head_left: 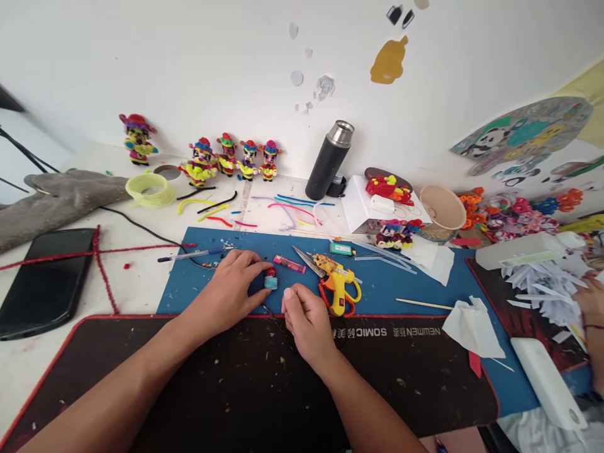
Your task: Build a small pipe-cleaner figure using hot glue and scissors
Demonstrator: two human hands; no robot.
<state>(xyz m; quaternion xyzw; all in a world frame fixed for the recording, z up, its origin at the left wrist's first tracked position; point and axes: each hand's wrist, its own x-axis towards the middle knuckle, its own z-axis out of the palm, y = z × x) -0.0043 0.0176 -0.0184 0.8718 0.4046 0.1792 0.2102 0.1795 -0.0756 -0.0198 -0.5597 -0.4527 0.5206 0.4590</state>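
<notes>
The left hand (236, 283) pinches a small red-and-blue piece (270, 279) over the blue mat (387, 286), left of the yellow glue gun (338, 286). Nearby on the right, the right hand (307, 321) is curled; whether it holds anything, I cannot tell.

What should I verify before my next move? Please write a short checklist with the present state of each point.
1. Left hand has the small red and blue piece between thumb and finger: ok.
2. Right hand is empty: cannot tell, its fingers are curled.
3. Scissors are free to lift: not ok, the glue gun lies across them.
4. Glue gun is cool: cannot tell.
5. Pink lighter is apart from both hands: ok.
</notes>
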